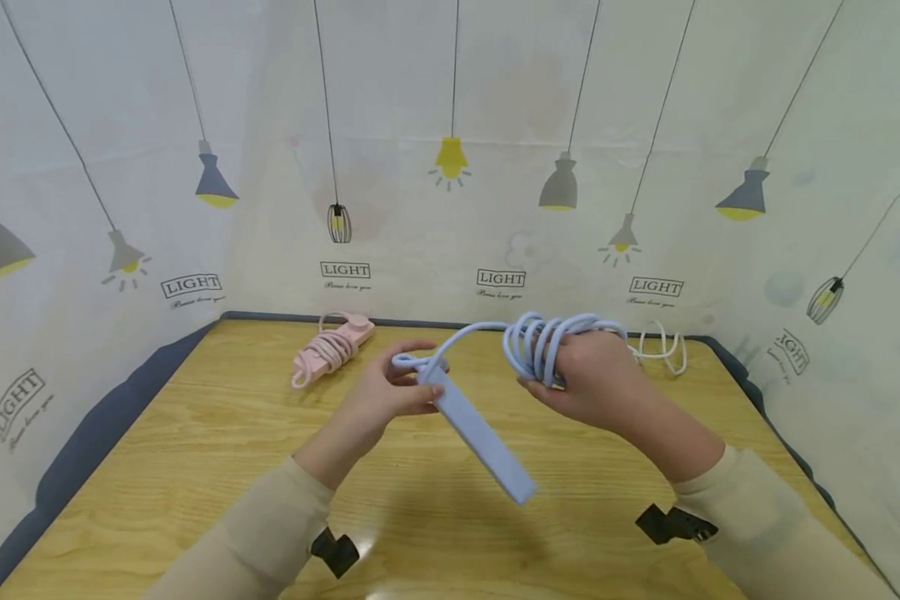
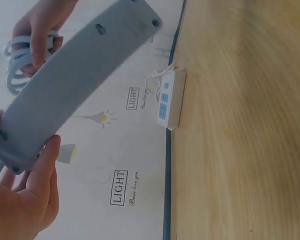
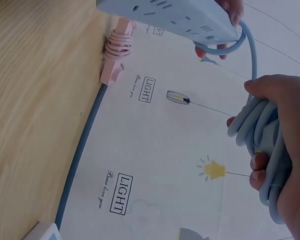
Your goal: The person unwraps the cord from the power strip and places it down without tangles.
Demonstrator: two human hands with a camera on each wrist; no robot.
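A light blue power strip [image 1: 483, 437] hangs at a slant above the table, its cord end in my left hand [image 1: 378, 387]. My left thumb and fingers grip that end from both sides. In the right wrist view the strip's socket face [image 3: 177, 17] shows; the left wrist view has its back with mounting holes. My right hand [image 1: 600, 379] holds the blue cord [image 1: 543, 342], gathered in several loops. One stretch of cord arcs between the strip and the bundle. Part of the bundle is hidden by my right palm.
A pink power strip [image 1: 345, 343] with its cord wound round it lies at the back left of the wooden table [image 1: 270, 517]. At the back right is a white power strip with blue sockets [image 2: 172, 100], its white cord [image 1: 667, 346] beside it. Lamp-printed cloth walls surround the table.
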